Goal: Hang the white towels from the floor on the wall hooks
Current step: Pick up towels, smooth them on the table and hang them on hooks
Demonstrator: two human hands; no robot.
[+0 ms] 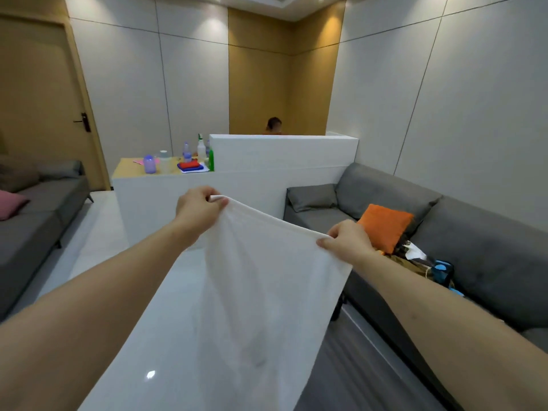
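Observation:
A white towel (pixel 261 292) hangs spread out in front of me, held up by its top edge. My left hand (pixel 197 210) pinches the top left corner. My right hand (pixel 345 240) pinches the top edge further right and lower, so the edge slopes down to the right. The cloth drops below the frame's bottom edge. No wall hooks are in view.
A white counter (pixel 166 197) with bottles and folded cloths stands ahead, joined to a taller white partition (pixel 284 152). A grey sofa (pixel 480 253) with an orange cushion (pixel 385 226) runs along the right wall. Another grey sofa (pixel 32 221) is left, beside a wooden door (pixel 38 108). A person's head (pixel 273 125) shows behind the partition.

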